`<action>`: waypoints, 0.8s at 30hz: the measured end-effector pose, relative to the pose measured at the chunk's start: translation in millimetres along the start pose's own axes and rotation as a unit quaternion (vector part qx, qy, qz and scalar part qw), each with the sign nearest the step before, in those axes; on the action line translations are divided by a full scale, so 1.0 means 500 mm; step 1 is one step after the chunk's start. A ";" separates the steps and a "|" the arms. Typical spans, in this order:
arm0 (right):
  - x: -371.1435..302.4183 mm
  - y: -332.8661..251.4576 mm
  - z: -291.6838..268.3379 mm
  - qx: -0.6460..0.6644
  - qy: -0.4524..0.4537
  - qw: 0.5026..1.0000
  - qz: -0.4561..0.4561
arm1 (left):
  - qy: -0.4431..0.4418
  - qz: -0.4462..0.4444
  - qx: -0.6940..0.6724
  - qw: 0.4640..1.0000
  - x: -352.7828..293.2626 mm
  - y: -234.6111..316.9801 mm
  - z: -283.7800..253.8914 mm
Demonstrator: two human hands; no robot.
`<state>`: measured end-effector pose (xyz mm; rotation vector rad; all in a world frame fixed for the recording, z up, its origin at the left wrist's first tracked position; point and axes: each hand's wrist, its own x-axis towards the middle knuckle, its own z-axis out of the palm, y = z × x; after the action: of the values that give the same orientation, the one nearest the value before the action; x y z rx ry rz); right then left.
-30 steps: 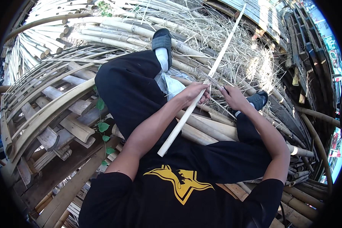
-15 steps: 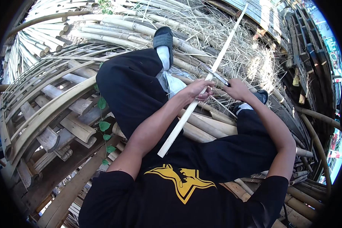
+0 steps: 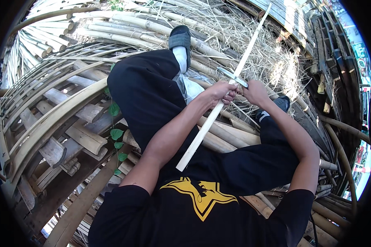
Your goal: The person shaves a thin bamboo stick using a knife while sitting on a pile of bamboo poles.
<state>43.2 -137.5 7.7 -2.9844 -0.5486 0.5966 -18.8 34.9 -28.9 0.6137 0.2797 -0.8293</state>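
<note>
A long, pale bamboo strip (image 3: pixel 208 126) slants from my lap up and away to the right. My left hand (image 3: pixel 222 93) is closed around it near its middle. Just beyond that grip, a knife (image 3: pixel 234 78) lies across the strip, its bright blade touching the wood. My right hand (image 3: pixel 255 93) is wrapped round the knife's handle, which is mostly hidden in the fist. The two hands are close together, left beside right. The strip's near end rests over my dark clothing, and its far end reaches above the shavings.
Thin shavings (image 3: pixel 272 61) cover the ground ahead. Bamboo poles (image 3: pixel 152 28) lie beyond my sandalled foot (image 3: pixel 180 41). A slatted bamboo frame (image 3: pixel 55 109) stands at left, with a leafy vine (image 3: pixel 116 133) beside my knee. Stacked dark bamboo (image 3: pixel 329 53) rises at right.
The knife has turned slightly across the strip, and my right hand has shifted a little up and left, closer to my left hand. The whole view has moved slightly.
</note>
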 end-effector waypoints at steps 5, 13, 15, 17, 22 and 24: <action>-0.002 -0.001 -0.018 -0.018 0.007 0.999 0.030 | 0.042 0.034 -0.023 0.998 -0.016 -0.003 0.026; -0.006 -0.014 -0.011 -0.025 -0.003 0.997 0.067 | 0.000 0.021 -0.035 0.999 -0.010 -0.006 0.020; -0.003 -0.006 -0.007 -0.030 -0.001 0.998 0.062 | -0.008 0.016 -0.048 0.999 -0.011 -0.007 0.019; -0.008 -0.008 -0.001 -0.010 0.035 0.999 0.033 | -0.017 0.010 -0.062 0.998 -0.009 -0.013 0.023; 0.004 -0.015 -0.016 -0.019 0.022 0.999 0.020 | -0.014 0.031 -0.049 0.998 -0.012 -0.032 0.037; 0.005 -0.004 -0.007 -0.021 0.023 0.999 0.013 | -0.014 0.035 -0.048 0.998 -0.012 -0.028 0.039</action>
<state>46.1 -134.6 10.4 -3.0402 -0.5260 0.5231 -33.4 19.7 -16.2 0.5177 0.2693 -0.7526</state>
